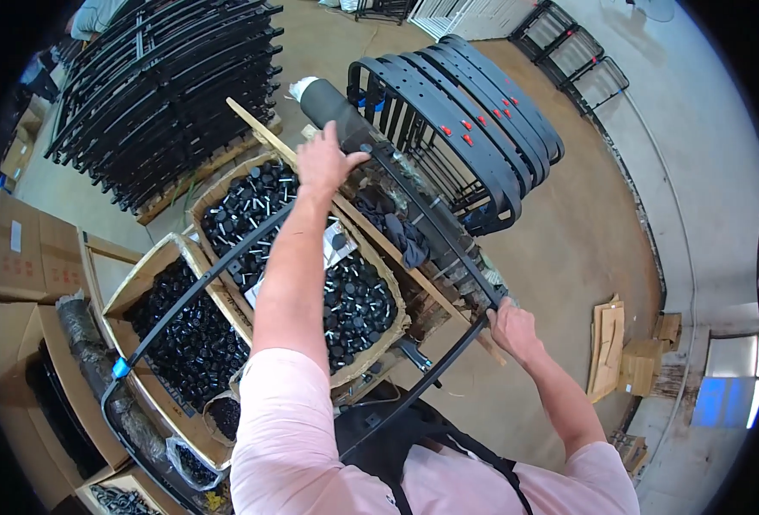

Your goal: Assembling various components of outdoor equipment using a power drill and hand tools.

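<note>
A black metal tube frame (435, 225) lies across the bench in front of me. Its long bar has small studs along it, and its side bars run back toward my body. My right hand (517, 330) is closed round the frame's right corner. At the opposite end of the long bar, my left hand (323, 161) has its fingers apart, with the thumb stretched toward the frame's corner. Whether its palm touches the metal is hidden. A padded roll (336, 112) wrapped in dark material lies under the long bar.
Cardboard boxes of black-headed bolts (358, 300) and small black caps (186, 335) sit below my left arm. A wooden strip (263, 129) edges the bench. Curved black panels (474, 112) stand beyond; stacked black frames (173, 94) rise far left. Flattened cardboard (605, 352) leans right.
</note>
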### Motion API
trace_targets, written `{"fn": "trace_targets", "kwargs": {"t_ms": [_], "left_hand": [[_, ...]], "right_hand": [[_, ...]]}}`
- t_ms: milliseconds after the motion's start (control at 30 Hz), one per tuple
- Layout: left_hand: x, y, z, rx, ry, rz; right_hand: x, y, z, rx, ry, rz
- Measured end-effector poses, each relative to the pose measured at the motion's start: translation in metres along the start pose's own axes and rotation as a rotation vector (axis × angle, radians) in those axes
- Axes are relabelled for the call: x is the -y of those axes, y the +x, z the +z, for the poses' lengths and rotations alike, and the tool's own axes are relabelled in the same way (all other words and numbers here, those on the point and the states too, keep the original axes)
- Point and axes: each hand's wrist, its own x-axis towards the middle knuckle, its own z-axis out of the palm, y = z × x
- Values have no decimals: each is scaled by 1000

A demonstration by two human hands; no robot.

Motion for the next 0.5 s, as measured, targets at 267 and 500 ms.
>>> {"fn": "trace_targets", "kwargs": {"t_ms": [267, 500], "left_hand": [[44, 13, -8, -310, -46, -49], [11, 15, -6, -144, 138, 223]], "right_hand": [[13, -1, -7, 52, 92, 25], [6, -2, -18, 62, 109, 48]]}}
